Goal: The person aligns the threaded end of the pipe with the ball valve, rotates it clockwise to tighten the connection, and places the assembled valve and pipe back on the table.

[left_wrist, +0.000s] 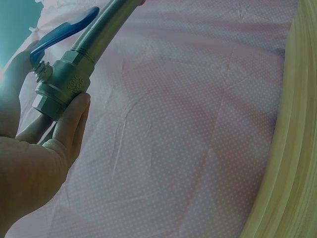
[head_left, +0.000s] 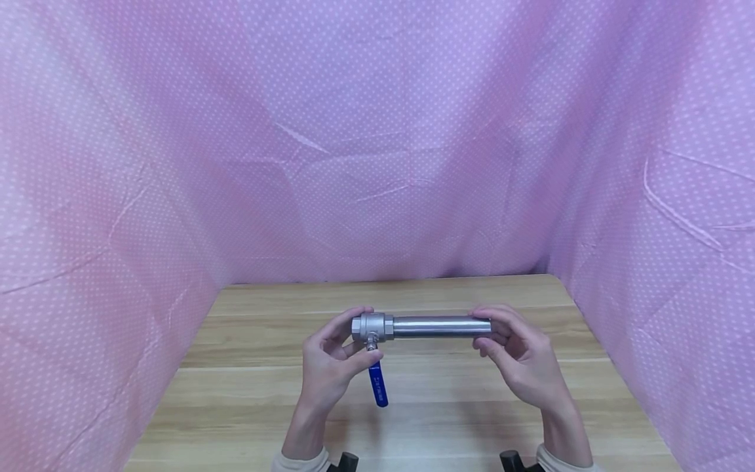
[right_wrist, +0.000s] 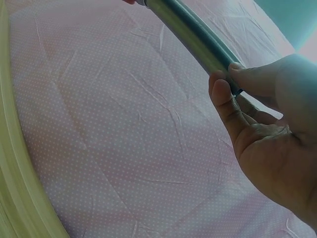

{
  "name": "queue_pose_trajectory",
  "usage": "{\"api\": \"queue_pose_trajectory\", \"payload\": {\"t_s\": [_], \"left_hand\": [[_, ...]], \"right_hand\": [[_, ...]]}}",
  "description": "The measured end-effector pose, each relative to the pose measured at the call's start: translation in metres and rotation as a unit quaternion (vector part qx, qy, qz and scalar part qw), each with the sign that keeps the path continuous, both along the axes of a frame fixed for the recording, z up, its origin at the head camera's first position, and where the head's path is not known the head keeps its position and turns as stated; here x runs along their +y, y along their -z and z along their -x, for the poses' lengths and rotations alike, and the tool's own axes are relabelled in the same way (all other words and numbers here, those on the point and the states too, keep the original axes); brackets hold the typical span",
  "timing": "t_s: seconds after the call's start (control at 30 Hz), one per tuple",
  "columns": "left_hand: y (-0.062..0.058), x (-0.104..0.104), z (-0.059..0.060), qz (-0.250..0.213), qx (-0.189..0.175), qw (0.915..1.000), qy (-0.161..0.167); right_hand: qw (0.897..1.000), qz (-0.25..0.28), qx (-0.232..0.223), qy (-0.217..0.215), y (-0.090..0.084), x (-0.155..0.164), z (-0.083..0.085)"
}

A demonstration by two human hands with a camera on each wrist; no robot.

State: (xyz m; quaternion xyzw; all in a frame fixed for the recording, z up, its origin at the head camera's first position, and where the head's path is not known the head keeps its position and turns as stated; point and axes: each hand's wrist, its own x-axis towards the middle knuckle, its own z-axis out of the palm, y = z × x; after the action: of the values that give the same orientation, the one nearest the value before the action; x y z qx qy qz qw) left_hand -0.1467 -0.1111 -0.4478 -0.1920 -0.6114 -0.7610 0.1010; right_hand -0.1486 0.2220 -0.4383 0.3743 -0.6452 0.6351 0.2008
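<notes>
A silver ball valve (head_left: 373,326) with a blue lever handle (head_left: 379,385) is joined to a straight metal pipe (head_left: 439,326), and the two lie in one level line above the table. My left hand (head_left: 331,364) grips the valve at its left end, with the thumb by the base of the lever. In the left wrist view, threads show where the pipe (left_wrist: 106,32) meets the valve (left_wrist: 64,84). At the pipe's right end, my right hand (head_left: 525,360) pinches it between thumb and fingers. The right wrist view shows the pipe (right_wrist: 195,39) running away from that pinch.
Below the hands is a light wooden table (head_left: 248,367). Pink dotted cloth (head_left: 377,164) hangs behind it and along both sides. Dark wrist-mounted parts (head_left: 349,461) show at the bottom edge by the sleeves.
</notes>
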Motion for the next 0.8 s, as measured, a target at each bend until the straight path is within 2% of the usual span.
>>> {"api": "queue_pose_trajectory", "payload": {"t_s": [0.3,0.8], "left_hand": [[0.0009,-0.0002,0.0002,-0.001,-0.004,1.0000,0.003],[0.0022,0.0000,0.0017,0.000,0.000,0.9999,0.010]], "right_hand": [[0.999,-0.026,-0.005,0.033,0.0006,0.0016,-0.0006],[0.997,-0.039,0.005,0.066,0.0009,0.0026,-0.0006]]}}
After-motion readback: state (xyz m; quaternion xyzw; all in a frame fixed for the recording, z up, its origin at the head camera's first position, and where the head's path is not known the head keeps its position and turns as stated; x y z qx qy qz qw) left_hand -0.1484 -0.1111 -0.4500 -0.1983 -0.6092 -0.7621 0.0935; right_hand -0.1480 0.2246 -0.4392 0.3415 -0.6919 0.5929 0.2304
